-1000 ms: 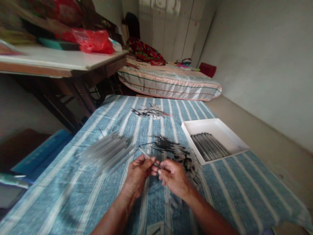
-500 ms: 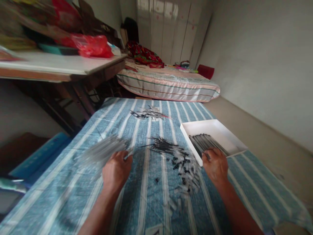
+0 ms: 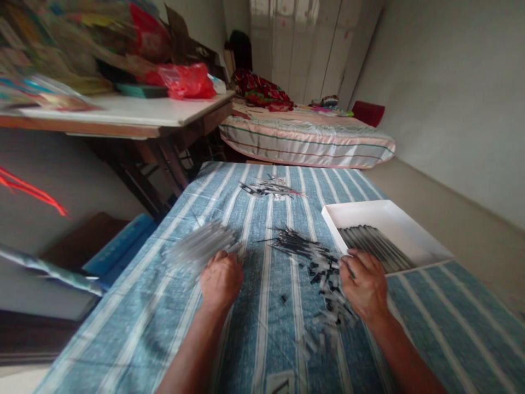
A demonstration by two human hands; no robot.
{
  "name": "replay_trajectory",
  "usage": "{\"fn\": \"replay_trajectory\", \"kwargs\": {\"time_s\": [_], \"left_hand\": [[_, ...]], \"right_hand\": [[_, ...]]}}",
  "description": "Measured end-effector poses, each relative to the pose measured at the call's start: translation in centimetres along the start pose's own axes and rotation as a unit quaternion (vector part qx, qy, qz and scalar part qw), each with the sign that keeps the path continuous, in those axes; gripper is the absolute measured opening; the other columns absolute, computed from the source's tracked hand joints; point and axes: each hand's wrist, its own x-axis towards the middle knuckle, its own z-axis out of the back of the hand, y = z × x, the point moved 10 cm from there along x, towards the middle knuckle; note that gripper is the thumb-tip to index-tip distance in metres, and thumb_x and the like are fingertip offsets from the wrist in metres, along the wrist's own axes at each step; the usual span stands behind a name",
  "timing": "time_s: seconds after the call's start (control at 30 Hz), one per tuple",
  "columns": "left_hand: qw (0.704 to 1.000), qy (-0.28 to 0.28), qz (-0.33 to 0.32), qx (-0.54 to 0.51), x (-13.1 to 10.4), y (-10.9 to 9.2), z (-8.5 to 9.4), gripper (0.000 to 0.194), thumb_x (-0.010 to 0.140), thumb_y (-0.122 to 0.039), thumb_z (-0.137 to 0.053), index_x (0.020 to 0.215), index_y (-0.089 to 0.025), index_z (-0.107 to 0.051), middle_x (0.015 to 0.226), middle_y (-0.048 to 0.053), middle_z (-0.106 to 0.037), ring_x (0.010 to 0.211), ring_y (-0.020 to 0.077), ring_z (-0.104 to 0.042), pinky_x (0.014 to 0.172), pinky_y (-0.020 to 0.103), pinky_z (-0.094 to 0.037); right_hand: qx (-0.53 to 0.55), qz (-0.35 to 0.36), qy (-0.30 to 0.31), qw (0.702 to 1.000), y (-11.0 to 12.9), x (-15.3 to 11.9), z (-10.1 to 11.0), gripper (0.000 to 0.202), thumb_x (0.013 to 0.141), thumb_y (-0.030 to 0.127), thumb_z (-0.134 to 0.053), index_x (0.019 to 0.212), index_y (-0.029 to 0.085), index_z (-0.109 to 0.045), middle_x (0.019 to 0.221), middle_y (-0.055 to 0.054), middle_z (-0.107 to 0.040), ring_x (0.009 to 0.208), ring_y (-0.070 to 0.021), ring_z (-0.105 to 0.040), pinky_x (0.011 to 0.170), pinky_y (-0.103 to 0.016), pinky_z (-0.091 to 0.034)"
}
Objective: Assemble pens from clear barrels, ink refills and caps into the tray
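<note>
A: State the left hand's position and grip.
B: Left hand: at the near right end of the blurred grey tubes, above the striped counter. Fingers curled inward; contents cannot be determined.
A: Right hand?
B: Right hand: at the near left corner of the white box. Fingers partly curled; any gripped item cannot be determined.
A: Remaining parts?
B: 1 row of dark rods lies inside the box. Thin black rods and small clear and black pieces lie between the hands.
</note>
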Motion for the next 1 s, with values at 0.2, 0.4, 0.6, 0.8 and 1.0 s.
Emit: {"fn": "replay_trajectory", "kwargs": {"time_s": [0.2,0.4,0.6,0.8,1.0], "left_hand": [[1.0,-0.01,-0.027,0.01,-0.4,-0.8,0.0,0.026,0.085,-0.02,-0.04,0.079,-0.018,-0.064,0.091,0.012,-0.064,0.088,0.0262,-0.061,0.071,0.032,-0.044],[0.991,-0.034,-0.044,-0.125,-0.5,-1.6,0.6,0.017,0.084,-0.014,-0.041,0.078,-0.017,-0.056,0.087,0.01,-0.062,0.08,0.0207,-0.061,0.073,0.027,-0.043],[0.911,-0.022,-0.033,-0.41,-0.6,-1.8,0.0,0.013,0.073,-0.018,-0.053,0.083,-0.02,-0.062,0.072,0.002,-0.065,0.067,0.0195,-0.062,0.065,0.026,-0.044],[0.854,0.026,-0.013,-0.519,-1.1,-2.8,-0.5,0.015,0.069,-0.021,-0.059,0.079,-0.021,-0.069,0.051,-0.002,-0.061,0.048,0.0167,-0.058,0.054,0.024,-0.041],[0.832,0.064,-0.013,-0.552,-1.6,-3.7,-1.1,0.012,0.068,-0.024,-0.06,0.074,-0.022,-0.07,0.049,-0.004,-0.059,0.045,0.0145,-0.055,0.051,0.023,-0.041]], "right_hand": [[0.058,0.024,0.076,0.995,4.0,0.8,-3.1,0.019,0.085,0.017,-0.049,0.077,0.018,-0.066,0.091,-0.009,-0.066,0.087,-0.0216,-0.056,0.082,-0.034,-0.043],[0.058,0.038,0.124,0.99,4.6,1.3,-4.4,0.023,0.084,0.013,-0.047,0.075,0.018,-0.067,0.087,-0.009,-0.066,0.087,-0.0219,-0.056,0.079,-0.032,-0.042],[0.044,-0.01,0.166,0.985,2.0,1.5,-4.9,0.021,0.083,0.014,-0.048,0.077,0.02,-0.068,0.077,-0.006,-0.067,0.079,-0.0199,-0.059,0.073,-0.027,-0.042],[0.015,-0.025,0.267,0.963,0.1,0.4,-5.3,0.019,0.082,0.019,-0.052,0.081,0.025,-0.07,0.078,-0.002,-0.072,0.07,-0.0169,-0.063,0.063,-0.024,-0.04],[0.021,0.049,0.372,0.927,2.7,-1.3,-5.9,0.024,0.079,0.015,-0.055,0.09,0.028,-0.071,0.079,-0.001,-0.074,0.071,-0.0181,-0.066,0.062,-0.025,-0.04]]}}
